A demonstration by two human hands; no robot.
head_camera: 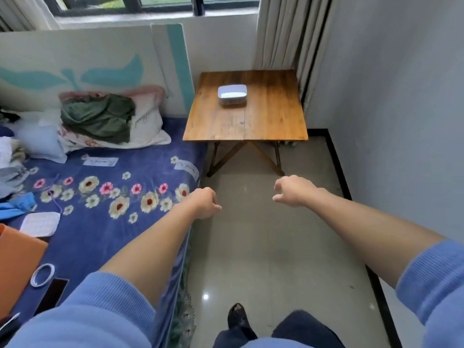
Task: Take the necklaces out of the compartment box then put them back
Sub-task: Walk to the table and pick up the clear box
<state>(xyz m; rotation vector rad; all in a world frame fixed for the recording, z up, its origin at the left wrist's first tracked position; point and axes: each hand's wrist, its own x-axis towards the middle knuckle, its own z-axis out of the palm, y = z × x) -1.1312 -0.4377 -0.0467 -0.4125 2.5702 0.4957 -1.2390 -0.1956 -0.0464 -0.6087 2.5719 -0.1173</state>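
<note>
A small white compartment box (232, 95) with its lid closed sits on a wooden folding table (273, 116) under the window. No necklace is visible. Both my arms reach forward over the floor, well short of the table. My left hand (204, 202) hangs at the bed's edge with its fingers curled loosely and nothing in it. My right hand (292, 190) is level with it to the right, fingers bent and slightly apart, also holding nothing.
A bed (108, 222) with a blue flowered cover fills the left, carrying pillows, clothes, a white pad (40, 224), a tape ring (42, 275) and an orange board (17, 262). A grey wall (401, 121) runs along the right. Tiled floor lies between me and the table.
</note>
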